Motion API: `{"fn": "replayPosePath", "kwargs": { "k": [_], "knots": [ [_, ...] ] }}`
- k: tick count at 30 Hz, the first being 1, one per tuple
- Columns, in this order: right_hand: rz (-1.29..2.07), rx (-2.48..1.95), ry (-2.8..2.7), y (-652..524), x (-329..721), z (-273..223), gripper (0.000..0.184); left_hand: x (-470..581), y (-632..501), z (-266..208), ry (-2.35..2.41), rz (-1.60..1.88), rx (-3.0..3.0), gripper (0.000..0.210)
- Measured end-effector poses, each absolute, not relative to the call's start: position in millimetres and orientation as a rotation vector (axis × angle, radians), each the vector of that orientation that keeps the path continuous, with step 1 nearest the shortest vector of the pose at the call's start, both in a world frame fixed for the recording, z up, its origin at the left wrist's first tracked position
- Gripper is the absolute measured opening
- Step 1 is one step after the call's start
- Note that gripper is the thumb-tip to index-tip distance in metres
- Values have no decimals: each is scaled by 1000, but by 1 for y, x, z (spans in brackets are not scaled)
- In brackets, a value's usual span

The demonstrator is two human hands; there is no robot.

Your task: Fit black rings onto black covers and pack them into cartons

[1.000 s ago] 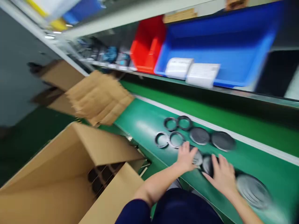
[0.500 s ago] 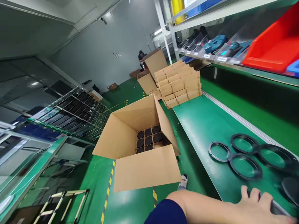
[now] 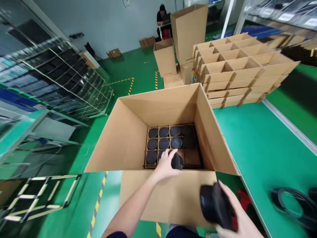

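A large open cardboard box (image 3: 126, 138) stands on the floor, with a cardboard divider grid inside and black round parts (image 3: 164, 143) in several of its cells. My left hand (image 3: 166, 167) reaches over the near flap into the box, fingers closed around a black round part (image 3: 177, 161) at the front row of cells. Above the near flap at the right, my right hand (image 3: 237, 211) grips a black cylindrical part with a wider rim (image 3: 213, 203), blurred by motion. The exact kind of these parts cannot be made out.
Stacked cardboard dividers (image 3: 230, 76) lie on the green bench (image 3: 262, 132) at the right, with black rings (image 3: 292, 205) nearer me. More cardboard boxes (image 3: 189, 31) and a seated person (image 3: 162, 19) are at the back. A wire rack (image 3: 74, 76) stands left.
My view has turned toward the box, which looks closer. My left hand has come in over it with a black round part. A black cylindrical part is now in my right hand.
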State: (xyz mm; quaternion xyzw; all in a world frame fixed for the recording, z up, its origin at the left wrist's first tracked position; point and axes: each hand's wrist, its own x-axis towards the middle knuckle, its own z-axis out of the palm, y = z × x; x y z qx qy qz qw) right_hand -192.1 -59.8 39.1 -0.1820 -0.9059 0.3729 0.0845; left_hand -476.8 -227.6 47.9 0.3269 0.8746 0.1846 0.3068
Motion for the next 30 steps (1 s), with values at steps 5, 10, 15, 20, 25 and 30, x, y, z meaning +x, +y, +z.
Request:
{"fn": "replayPosePath", "kwargs": {
  "k": [5, 10, 15, 20, 25, 30],
  "knots": [
    [957, -866, -2932, -48, -379, -26, 118, -547, -196, -62, 2325, 98, 914, 111],
    [518, -985, -3577, -25, -445, -151, 132, -548, -177, -159, 2066, -52, 1209, 112],
    [490, -712, -3711, -17, -430, -217, 134, -540, -180, -214, 2036, 5, 1385, 107],
    [423, -408, -3667, -6, -414, -255, 100, -544, -191, -250, 2075, 140, 1539, 94],
    [327, -66, -3565, 3, -396, -286, 83, -549, -209, -282, 2075, 202, 1692, 72],
    [435, 1, -3503, 11, -387, -297, 85, -549, -220, -292, 2112, 159, 1678, 66]
  ]
}}
